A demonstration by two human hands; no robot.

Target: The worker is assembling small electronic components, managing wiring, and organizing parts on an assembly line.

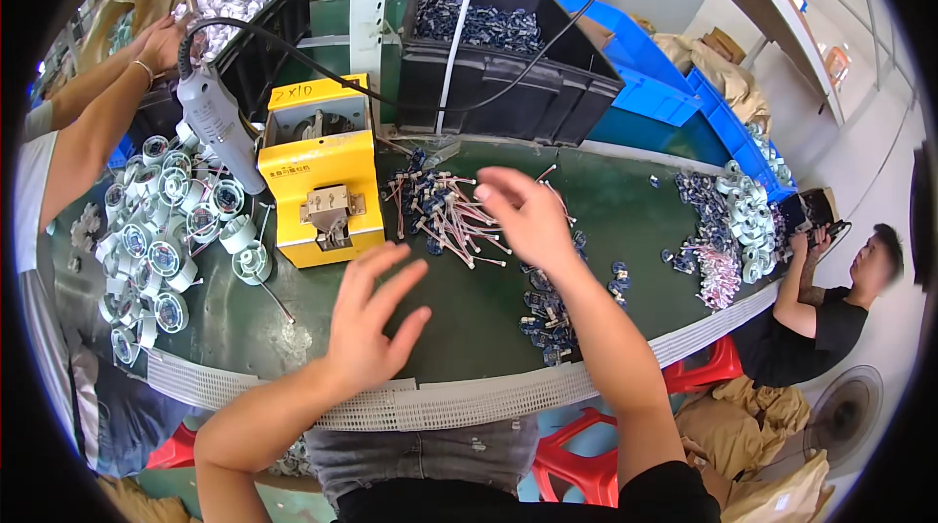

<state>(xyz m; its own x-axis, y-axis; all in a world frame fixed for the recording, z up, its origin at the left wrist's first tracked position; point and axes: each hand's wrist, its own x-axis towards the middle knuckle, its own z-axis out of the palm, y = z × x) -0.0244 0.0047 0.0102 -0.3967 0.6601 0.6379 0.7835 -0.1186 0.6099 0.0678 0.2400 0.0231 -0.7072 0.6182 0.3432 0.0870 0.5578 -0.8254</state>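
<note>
- Green counter (489,313) with a white perforated strip along its near edge carries all the parts; behind it stand black and blue bins.
- Left hand (371,318) hovers over a bare part of the counter, fingers spread apart and holding nothing (it looks a little blurred).
- Right hand (523,215) is above the pile of wired parts (440,210), fingers loosely open, palm down; I cannot tell if the fingertips touch the wires.
- The pile of wired parts, small dark pieces with red and white wires, lies in the middle of the counter, just right of the yellow machine (318,171).
- Small blue parts (547,313) lie scattered beside the right forearm, near the front edge.
- The yellow machine is a box with a metal fitting on its front; it stands left of the pile.
- A grey power tool (220,127) with a black cable hangs tilted just left of the yellow machine.
- Round white spools (161,230) lie in a large heap on the left side of the counter.
- Another person's arms (107,93) reach in from the left toward a black bin.
- A black bin (503,64) at the back holds dark blue parts.
- On the right, a seated person in a black shirt (831,313) is near another heap of white and blue parts (738,220).
</note>
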